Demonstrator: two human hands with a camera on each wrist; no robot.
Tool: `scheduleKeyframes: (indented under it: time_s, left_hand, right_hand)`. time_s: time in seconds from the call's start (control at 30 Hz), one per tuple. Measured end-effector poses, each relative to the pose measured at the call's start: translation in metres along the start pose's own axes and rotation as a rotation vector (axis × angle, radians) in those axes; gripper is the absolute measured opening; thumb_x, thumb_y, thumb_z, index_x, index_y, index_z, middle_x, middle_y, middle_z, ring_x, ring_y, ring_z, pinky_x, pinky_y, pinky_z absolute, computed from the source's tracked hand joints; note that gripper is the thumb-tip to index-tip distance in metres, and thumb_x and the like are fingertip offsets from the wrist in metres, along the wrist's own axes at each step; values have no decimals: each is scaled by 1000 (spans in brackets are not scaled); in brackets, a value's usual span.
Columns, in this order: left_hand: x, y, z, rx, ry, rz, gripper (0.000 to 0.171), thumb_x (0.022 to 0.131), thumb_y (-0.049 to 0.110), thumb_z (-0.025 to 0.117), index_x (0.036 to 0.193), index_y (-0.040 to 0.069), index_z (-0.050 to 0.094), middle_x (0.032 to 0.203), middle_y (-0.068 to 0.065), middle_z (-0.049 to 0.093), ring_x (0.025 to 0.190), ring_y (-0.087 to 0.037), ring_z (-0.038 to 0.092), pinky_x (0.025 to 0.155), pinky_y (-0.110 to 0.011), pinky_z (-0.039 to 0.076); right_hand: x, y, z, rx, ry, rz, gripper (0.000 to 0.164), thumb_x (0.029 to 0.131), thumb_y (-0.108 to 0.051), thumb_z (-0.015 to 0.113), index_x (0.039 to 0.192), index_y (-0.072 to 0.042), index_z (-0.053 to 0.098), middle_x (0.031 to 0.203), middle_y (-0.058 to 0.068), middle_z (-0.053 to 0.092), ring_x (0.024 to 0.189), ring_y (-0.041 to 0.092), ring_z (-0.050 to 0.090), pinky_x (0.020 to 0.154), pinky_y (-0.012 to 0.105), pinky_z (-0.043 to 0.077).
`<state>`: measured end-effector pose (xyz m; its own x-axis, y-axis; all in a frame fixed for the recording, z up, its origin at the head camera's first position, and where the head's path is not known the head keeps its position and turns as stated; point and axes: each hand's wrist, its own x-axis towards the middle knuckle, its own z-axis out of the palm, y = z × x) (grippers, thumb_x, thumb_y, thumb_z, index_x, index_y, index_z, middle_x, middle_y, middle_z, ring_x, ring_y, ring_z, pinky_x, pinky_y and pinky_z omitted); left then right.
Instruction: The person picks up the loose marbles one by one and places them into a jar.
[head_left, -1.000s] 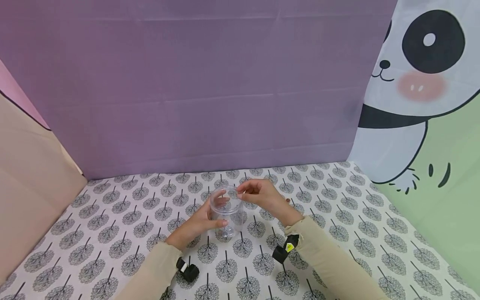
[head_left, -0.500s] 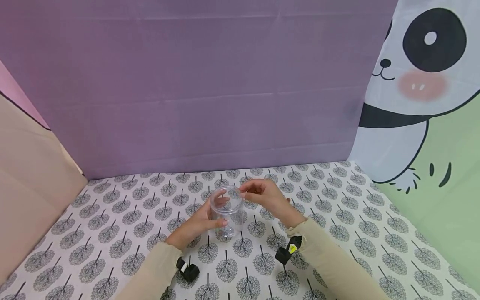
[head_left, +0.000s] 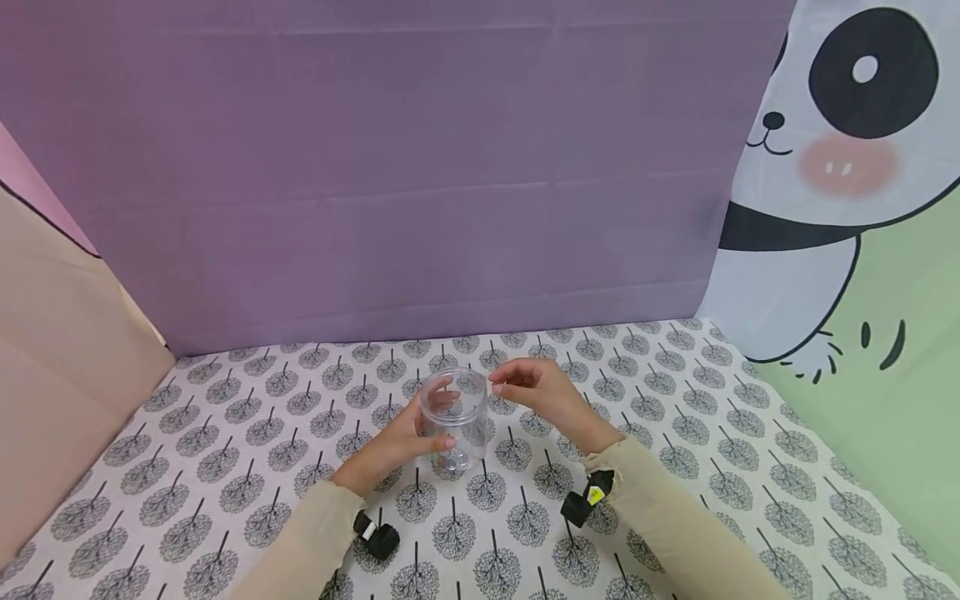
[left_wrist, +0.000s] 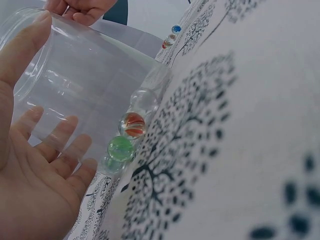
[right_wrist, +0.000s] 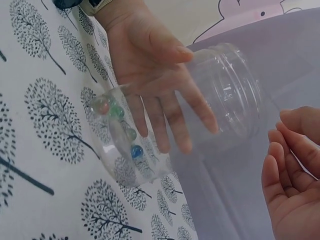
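A clear plastic jar (head_left: 465, 429) with no lid on it stands upright on the patterned cloth. My left hand (head_left: 405, 437) holds it from the left, thumb on the near side and fingers around the far side. Several glass marbles lie at its bottom, among them a green marble (left_wrist: 120, 149), a red-streaked marble (left_wrist: 133, 125) and a blue marble (right_wrist: 137, 151). Just right of the rim hovers my right hand (head_left: 543, 396), fingers loosely bent. Its thumb and index fingertips are near each other in the right wrist view, with nothing visible between them.
A few loose marbles (left_wrist: 176, 29) lie on the tree-print cloth (head_left: 247, 467) beyond the jar, small in the left wrist view. A purple cloth wall (head_left: 405, 183) rises behind the table. A panda-print curtain (head_left: 892, 275) hangs at right.
My right hand has moved a little to the right, away from the jar's rim. The left hand and the jar have stayed in place.
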<state>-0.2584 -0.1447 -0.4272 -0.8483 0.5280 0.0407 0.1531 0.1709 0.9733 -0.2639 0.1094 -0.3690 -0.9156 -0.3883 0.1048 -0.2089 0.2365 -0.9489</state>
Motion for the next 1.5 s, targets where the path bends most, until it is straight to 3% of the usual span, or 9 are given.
scheduleKeyframes:
  time_s: [0.13,0.3,0.5,0.6,0.77,0.83,1.13,1.33,1.5]
  left_hand:
    - [0,2,1,2,4,0,89,82,18,72,149,33,16,153,-4,29,128,-35,41,106,-58,34]
    - [0,3,1,17,8,6,88,82,17,71,148,36,17,153,-4,29,123,-33,44,104,-54,38]
    - [-1,1,1,19,9,16,88,82,18,71,149,33,17,154,-4,29,132,-36,37,106,-56,36]
    - [1,1,1,18,6,18,89,81,20,72,150,31,16,154,-4,29,136,-36,32,107,-59,33]
    - [3,0,0,19,12,22,89,82,20,72,150,30,16,153,-6,29,133,-37,35,106,-59,35]
    - [2,-1,0,15,11,23,89,82,20,71,150,29,15,154,-6,28,133,-38,35,106,-59,35]
    - [0,-1,0,3,11,7,89,82,19,71,150,31,16,154,-6,28,131,-36,38,107,-59,32]
    - [1,-2,0,3,10,16,89,81,19,72,149,32,17,154,-6,29,134,-36,35,108,-61,30]
    - [1,-1,1,-1,10,23,89,81,18,72,149,31,17,154,-7,28,137,-38,31,109,-61,28]
  right_hand:
    - [-1,3,-3,-5,8,14,24,86,-22,68,107,-12,67,111,15,65,101,35,59,88,45,50]
    - [-4,5,-7,-16,17,9,24,86,-21,68,107,-9,67,109,17,65,97,33,59,87,45,50]
    - [-7,14,-15,-33,30,19,26,86,-21,68,109,-9,66,113,17,65,99,28,61,90,44,51]
    - [-9,17,-20,-25,38,30,24,86,-20,67,108,-9,67,114,17,65,104,33,60,91,40,52]
    - [-12,20,-29,-22,52,31,25,86,-17,67,109,-6,66,117,20,63,107,39,58,93,45,50]
    - [-13,23,-32,-32,64,35,27,86,-18,67,109,-5,66,116,20,64,105,39,59,91,46,51]
    - [-19,36,-45,-58,96,88,34,86,-19,67,113,1,62,97,2,67,84,21,59,64,23,47]
    - [-22,43,-54,-55,105,73,34,87,-17,66,114,3,62,107,18,66,94,29,61,75,29,53]
    - [-25,51,-62,-28,102,62,36,87,-16,66,115,6,60,110,19,64,94,28,61,80,31,54]
